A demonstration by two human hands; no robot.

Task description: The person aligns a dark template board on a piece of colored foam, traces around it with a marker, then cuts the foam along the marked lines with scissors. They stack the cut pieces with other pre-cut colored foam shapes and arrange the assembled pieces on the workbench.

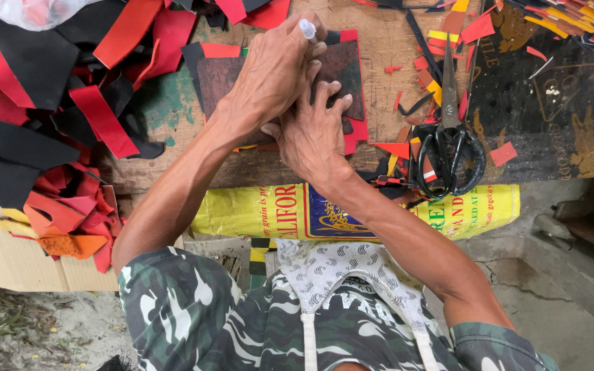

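A dark brown sheet of leather-like material (pixel 212 79) lies flat on a worn wooden board (pixel 383 48), with a red piece (pixel 359 131) showing under its right edge. My left hand (pixel 274 72) rests on the sheet and grips a thin pen-like tool with a pale cap (pixel 307 28) that sticks up past the fingers. Just below it, my right hand (pixel 311 135) presses down on the sheet with its fingers spread. The two hands touch each other. What lies under the hands is hidden.
Black-handled scissors (pixel 448 148) lie to the right among small red, yellow and black offcuts. A heap of red and black strips (pixel 49 103) fills the left, over a cardboard box (pixel 15 264). A yellow printed sack (pixel 256 213) hangs over the board's near edge.
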